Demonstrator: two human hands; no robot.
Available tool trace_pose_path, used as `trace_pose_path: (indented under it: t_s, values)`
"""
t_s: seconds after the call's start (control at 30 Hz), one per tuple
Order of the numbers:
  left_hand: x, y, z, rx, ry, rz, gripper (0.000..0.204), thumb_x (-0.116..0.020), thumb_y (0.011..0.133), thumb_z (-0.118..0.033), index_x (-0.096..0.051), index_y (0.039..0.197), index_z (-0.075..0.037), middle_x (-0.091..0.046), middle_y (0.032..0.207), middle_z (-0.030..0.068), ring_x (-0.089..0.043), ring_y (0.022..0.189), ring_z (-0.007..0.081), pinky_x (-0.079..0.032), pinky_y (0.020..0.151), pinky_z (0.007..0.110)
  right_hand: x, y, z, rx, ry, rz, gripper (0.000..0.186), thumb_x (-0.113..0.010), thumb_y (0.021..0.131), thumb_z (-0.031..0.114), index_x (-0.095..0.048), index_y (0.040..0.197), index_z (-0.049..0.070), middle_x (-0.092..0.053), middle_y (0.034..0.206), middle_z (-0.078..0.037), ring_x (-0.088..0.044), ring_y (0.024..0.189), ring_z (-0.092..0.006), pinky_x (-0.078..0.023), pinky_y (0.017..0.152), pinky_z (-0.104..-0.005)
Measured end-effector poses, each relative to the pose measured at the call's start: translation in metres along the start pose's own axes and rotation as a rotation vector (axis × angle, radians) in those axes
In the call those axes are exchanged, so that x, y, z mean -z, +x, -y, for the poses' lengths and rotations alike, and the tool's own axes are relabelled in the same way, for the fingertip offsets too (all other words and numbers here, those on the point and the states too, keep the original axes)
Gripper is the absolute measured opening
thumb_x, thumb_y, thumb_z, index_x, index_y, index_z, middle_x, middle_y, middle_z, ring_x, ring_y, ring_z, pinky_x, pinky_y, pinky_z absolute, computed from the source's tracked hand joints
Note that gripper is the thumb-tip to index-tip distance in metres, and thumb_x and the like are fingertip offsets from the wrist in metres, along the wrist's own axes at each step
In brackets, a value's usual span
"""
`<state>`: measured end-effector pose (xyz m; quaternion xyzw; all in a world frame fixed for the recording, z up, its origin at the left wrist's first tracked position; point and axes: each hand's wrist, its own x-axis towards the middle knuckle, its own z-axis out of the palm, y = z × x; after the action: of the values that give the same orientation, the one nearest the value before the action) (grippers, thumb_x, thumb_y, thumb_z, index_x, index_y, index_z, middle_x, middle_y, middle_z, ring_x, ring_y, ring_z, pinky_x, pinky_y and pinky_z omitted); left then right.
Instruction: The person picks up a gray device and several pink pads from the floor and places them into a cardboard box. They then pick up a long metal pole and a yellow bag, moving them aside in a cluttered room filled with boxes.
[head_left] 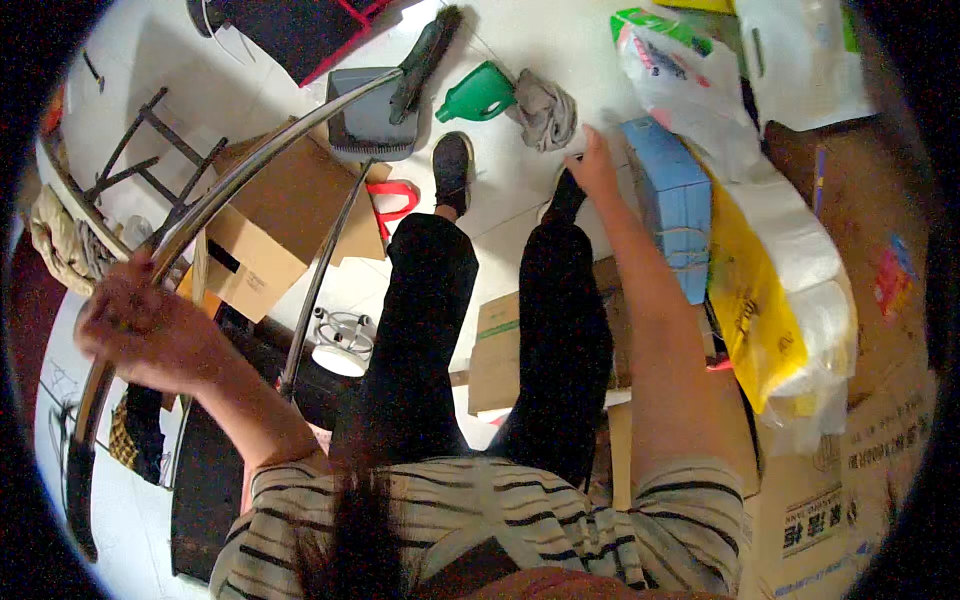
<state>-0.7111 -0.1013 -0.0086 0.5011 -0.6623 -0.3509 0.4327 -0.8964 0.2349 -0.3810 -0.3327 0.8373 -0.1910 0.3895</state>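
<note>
My left hand (140, 325) is closed around the long handle of a broom (235, 185). The handle runs up and right to dark bristles (425, 65), which rest beside a grey dustpan (372, 122). A thin dark stick (325, 265) rises from the dustpan's side toward me. Reaching forward, my right hand (597, 168) has thumb and finger apart, with nothing visible between them. Just left of it a crumpled grey cloth (547, 112) lies on the floor, touching or nearly touching a green plastic bottle (478, 93).
An open cardboard box (265, 225) stands on the left, near a dark metal frame (155, 150). On the right are a blue box (672, 205), white and yellow plastic bags (765, 310) and large cartons (850, 480). A white coiled cable (343, 340) lies near my left leg.
</note>
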Motion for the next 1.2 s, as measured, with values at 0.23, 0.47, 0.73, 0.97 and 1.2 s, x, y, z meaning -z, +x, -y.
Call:
trace_pose_path:
  t_s: [0.23,0.47,0.73,0.97,1.2]
  values:
    - [0.015,0.015,0.014,-0.038,-0.184,-0.008,0.02,-0.05,0.083,-0.019,-0.042,0.067,-0.012,-0.03,0.055,-0.0019,-0.033,0.055,0.0135,-0.038,0.063,0.031,-0.091,0.069,-0.044,-0.341,0.021,0.013,0.091,-0.074,0.061,0.025,-0.02,0.131,0.003,-0.045,0.118,-0.023,-0.044,0.109,-0.0358,-0.039,0.089,-0.0392]
    - [0.004,0.018,0.009,-0.067,-0.186,0.012,0.024,-0.053,0.081,-0.013,-0.039,0.061,-0.012,-0.029,0.053,-0.0016,-0.033,0.055,0.014,-0.035,0.059,0.028,-0.086,0.037,-0.037,-0.562,0.251,0.283,0.066,-0.059,0.073,0.032,-0.037,0.125,-0.001,-0.051,0.115,-0.019,-0.052,0.102,-0.0312,-0.04,0.087,-0.0369]
    - [-0.013,0.001,0.006,0.012,0.138,-0.025,0.029,-0.043,0.089,-0.03,-0.041,0.072,-0.007,-0.033,0.059,0.0023,-0.036,0.055,0.0145,-0.044,0.074,0.036,0.025,-0.099,0.0,-0.452,0.308,-0.017,0.048,-0.058,0.074,0.023,-0.047,0.114,-0.001,-0.046,0.117,-0.024,-0.045,0.107,-0.0384,-0.036,0.092,-0.0423]
    - [-0.011,0.003,-0.003,-0.021,0.065,0.057,0.027,-0.046,0.088,-0.025,-0.04,0.067,-0.009,-0.028,0.055,-0.0001,-0.035,0.052,0.0128,-0.047,0.076,0.041,0.029,-0.099,0.01,-0.106,0.111,-0.297,0.047,-0.061,0.073,0.021,-0.047,0.113,0.0,-0.05,0.104,-0.024,-0.049,0.097,-0.0394,-0.041,0.085,-0.0423]
    - [0.024,0.013,0.026,0.01,0.04,0.199,0.012,-0.05,0.082,-0.011,-0.044,0.087,-0.002,-0.054,0.076,0.009,-0.056,0.073,0.0243,-0.046,0.082,0.037,-0.005,-0.062,0.051,-0.198,0.108,-0.145,0.037,-0.059,0.075,0.018,-0.05,0.106,0.001,-0.054,0.096,-0.018,-0.053,0.09,-0.032,-0.043,0.078,-0.0372]
